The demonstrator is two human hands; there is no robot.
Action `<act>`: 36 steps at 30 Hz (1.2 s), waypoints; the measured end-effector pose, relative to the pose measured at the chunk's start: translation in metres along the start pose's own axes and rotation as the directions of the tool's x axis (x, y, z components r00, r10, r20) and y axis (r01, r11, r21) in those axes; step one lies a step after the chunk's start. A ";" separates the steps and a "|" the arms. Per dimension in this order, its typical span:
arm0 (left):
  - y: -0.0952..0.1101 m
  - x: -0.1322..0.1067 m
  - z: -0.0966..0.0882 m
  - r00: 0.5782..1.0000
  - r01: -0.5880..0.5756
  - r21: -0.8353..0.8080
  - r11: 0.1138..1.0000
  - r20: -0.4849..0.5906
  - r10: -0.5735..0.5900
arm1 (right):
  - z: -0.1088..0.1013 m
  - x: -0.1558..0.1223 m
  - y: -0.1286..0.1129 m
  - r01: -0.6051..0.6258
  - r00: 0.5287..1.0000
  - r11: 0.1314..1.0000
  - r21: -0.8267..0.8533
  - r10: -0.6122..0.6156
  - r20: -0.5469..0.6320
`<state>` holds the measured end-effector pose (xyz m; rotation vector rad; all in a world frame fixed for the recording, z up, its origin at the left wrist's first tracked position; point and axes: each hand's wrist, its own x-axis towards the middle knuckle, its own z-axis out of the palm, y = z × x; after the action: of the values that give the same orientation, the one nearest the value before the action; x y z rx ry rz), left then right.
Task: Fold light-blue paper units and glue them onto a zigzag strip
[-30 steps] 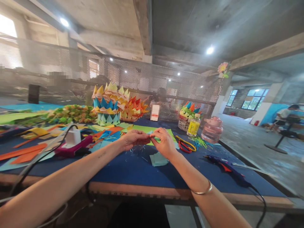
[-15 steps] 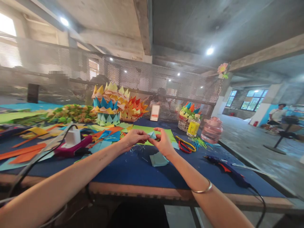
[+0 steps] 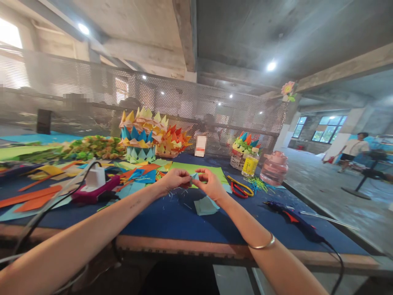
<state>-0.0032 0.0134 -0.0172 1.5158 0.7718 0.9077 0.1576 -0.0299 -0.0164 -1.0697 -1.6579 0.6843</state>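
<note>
Between my two hands, over the blue table, is a small folded piece of light blue paper [image 3: 194, 176]. My left hand [image 3: 177, 181] pinches it from the left, with thumb and fingers together. From the right, my right hand [image 3: 210, 183] grips its other side; the fingers partly cover the paper. A stack of light blue paper squares [image 3: 205, 206] lies on the table just below my right hand. Behind the hands is a green paper sheet [image 3: 216, 173]. Red-and-yellow-handled scissors [image 3: 241, 188] rest to the right of it.
A glue gun [image 3: 291, 217] with its cord lies at the right. Nearby stand a yellow-labelled bottle [image 3: 250, 163] and a pink jug [image 3: 274, 169]. Folded-paper crowns [image 3: 139, 139] stand at the back. A magenta power strip [image 3: 95, 191] and paper strips occupy the left. A person [image 3: 354, 148] is in the background.
The folded paper has shifted slightly left and turned between my fingers; both hands still hold it. In the background, the person at the right has moved and now appears upright.
</note>
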 end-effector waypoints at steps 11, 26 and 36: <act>0.001 -0.002 0.000 0.995 0.056 -0.078 0.995 0.081 -0.049 | -0.004 0.002 0.003 0.077 0.990 0.989 -0.126 -0.091 -0.109; 0.005 -0.004 -0.002 0.997 0.076 -0.167 0.983 0.026 -0.072 | -0.003 -0.002 -0.003 0.174 0.977 0.933 -0.315 -0.203 -0.061; 0.004 -0.003 -0.003 0.997 0.073 -0.204 0.976 0.050 -0.064 | -0.003 -0.001 -0.002 0.160 0.973 0.927 -0.338 -0.206 -0.103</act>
<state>-0.0072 0.0115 -0.0133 1.3155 0.6736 0.8723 0.1597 -0.0314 -0.0140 -1.1466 -1.7623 0.2090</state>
